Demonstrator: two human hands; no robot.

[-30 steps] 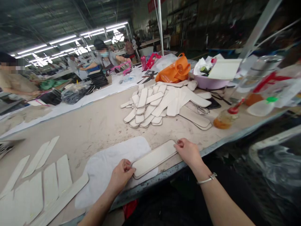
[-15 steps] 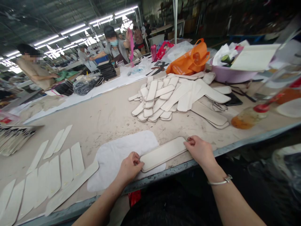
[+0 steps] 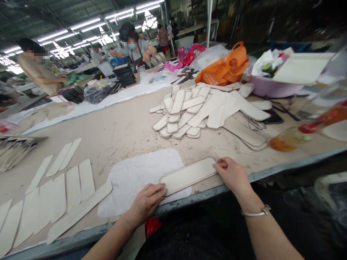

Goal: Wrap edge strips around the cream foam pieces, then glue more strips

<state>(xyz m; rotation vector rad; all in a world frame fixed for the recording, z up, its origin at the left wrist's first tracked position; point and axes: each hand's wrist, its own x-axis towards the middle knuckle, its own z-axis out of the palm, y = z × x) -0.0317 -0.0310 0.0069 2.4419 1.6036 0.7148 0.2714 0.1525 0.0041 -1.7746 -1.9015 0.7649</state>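
**Pale panel lies between my two hands at the near edge**

From my end, I have the pale panel lying lengthwise between my hands, close to the near edge of the worktop. My left hand has its fingers close together, their tips over the panel's left end; its thumb is hidden, so I cannot tell whether it grips or only presses. My right hand is closed to a pinch, thumb and fingertips on the panel's right end. A metal bracelet circles the wrist behind it.

A white cloth spreads beyond and to the left of my left hand, partly under the panel. Further left of that hand I see loose pale strips, some side by side, with a long strip slanting along their near side.

Ahead of my right hand and somewhat to its left, a heap of pale strips overlaps in many directions. An orange bag sits behind the heap, and a purple basin stands to the bag's right. Nearer, ahead and right of my right hand, I make out a blurred bottle with a red cap. Far ahead and left of my left hand, a masked person is behind a black stack.
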